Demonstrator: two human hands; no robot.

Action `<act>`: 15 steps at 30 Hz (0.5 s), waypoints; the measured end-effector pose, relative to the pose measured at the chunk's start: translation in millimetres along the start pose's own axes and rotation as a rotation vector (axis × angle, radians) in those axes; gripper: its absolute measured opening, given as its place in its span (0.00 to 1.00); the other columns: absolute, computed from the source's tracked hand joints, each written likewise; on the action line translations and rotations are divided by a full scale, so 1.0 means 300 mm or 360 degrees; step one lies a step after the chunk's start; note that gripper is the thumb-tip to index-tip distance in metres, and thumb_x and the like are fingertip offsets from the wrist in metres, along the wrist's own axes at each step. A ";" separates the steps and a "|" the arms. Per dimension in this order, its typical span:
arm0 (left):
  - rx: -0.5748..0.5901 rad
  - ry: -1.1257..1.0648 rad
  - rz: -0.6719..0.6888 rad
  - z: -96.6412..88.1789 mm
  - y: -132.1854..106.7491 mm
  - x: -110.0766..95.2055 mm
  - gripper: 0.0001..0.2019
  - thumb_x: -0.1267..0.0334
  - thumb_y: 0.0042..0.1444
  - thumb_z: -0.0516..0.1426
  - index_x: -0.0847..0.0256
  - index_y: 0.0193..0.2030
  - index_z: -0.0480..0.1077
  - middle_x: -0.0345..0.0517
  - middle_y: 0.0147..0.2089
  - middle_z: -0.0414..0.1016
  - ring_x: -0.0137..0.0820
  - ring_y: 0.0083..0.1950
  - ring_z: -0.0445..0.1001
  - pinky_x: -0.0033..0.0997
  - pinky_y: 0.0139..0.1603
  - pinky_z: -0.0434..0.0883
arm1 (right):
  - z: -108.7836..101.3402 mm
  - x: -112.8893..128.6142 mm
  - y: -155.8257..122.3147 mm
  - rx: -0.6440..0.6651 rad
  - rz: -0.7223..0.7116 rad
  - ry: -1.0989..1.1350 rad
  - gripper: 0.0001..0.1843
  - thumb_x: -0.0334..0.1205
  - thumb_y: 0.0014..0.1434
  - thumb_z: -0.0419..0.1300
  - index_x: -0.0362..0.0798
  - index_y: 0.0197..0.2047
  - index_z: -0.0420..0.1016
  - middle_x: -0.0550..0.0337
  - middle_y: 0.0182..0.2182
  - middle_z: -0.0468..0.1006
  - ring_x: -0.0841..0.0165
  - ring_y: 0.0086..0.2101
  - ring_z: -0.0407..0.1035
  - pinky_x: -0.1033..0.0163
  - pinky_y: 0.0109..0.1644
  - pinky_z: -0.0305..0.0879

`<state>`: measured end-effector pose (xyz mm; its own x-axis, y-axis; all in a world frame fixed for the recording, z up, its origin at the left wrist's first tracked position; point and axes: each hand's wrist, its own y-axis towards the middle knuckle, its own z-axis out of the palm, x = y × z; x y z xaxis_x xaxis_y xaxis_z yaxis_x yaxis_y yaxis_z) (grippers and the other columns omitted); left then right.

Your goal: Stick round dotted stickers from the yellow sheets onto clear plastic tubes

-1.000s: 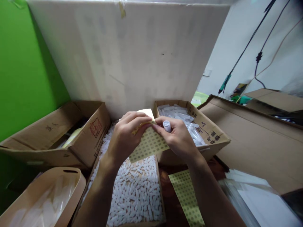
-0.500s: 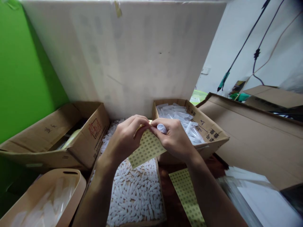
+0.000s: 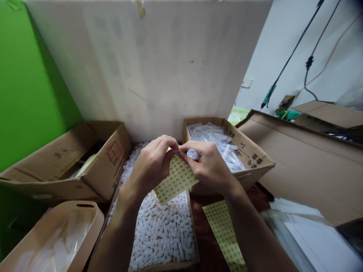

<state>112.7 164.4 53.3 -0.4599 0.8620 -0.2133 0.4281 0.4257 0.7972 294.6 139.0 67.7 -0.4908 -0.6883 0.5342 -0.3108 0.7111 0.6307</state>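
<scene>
My left hand (image 3: 155,158) is closed, its fingertips pinching the upper edge of a yellow sticker sheet (image 3: 176,176) covered with rows of small round dots. Against it, fingertip to fingertip, is my right hand (image 3: 211,163), curled round a small white tube (image 3: 193,154) whose round end points toward me. What lies between the two sets of fingertips is too small to make out. The sheet hangs at a slant above a shallow box (image 3: 195,249) of many small white plastic pieces (image 3: 161,230).
Behind my right hand stands a carton (image 3: 252,172) of clear tubes. A second sticker sheet (image 3: 225,234) lies under my right forearm. To the left are an open carton (image 3: 113,162) and a tan bin (image 3: 95,223) with clear tubes. White bags (image 3: 320,241) lie at right.
Both hands stay almost in place, with the left fingers shifting slightly. The sticker sheet and the white tube remain held.
</scene>
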 end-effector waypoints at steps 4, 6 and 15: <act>-0.0030 -0.0096 -0.0038 -0.003 0.000 0.001 0.04 0.73 0.67 0.55 0.61 0.43 0.67 0.44 0.41 0.76 0.29 0.41 0.75 0.31 0.44 0.73 | -0.002 0.000 -0.002 -0.0002 -0.0007 0.0028 0.14 0.20 0.58 0.59 0.45 0.38 0.82 0.61 0.35 0.83 0.69 0.35 0.74 0.65 0.40 0.64; -0.0039 -0.0106 -0.0037 -0.006 -0.001 0.002 0.03 0.72 0.67 0.56 0.60 0.43 0.68 0.43 0.41 0.77 0.29 0.42 0.75 0.30 0.45 0.73 | -0.004 0.001 -0.001 0.0008 -0.0004 0.0027 0.15 0.20 0.57 0.58 0.45 0.39 0.82 0.61 0.35 0.83 0.69 0.35 0.74 0.65 0.40 0.65; -0.0007 -0.0063 -0.0021 -0.008 -0.001 0.000 0.04 0.72 0.68 0.54 0.60 0.43 0.67 0.45 0.42 0.76 0.30 0.41 0.75 0.31 0.44 0.73 | -0.007 0.000 -0.002 0.0018 0.0017 0.0035 0.16 0.21 0.58 0.57 0.46 0.40 0.83 0.60 0.36 0.84 0.68 0.36 0.75 0.63 0.41 0.65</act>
<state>110.7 163.6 54.4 -0.4346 0.8664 -0.2460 0.4185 0.4361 0.7966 296.5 138.3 68.6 -0.4761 -0.6837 0.5530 -0.3152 0.7198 0.6185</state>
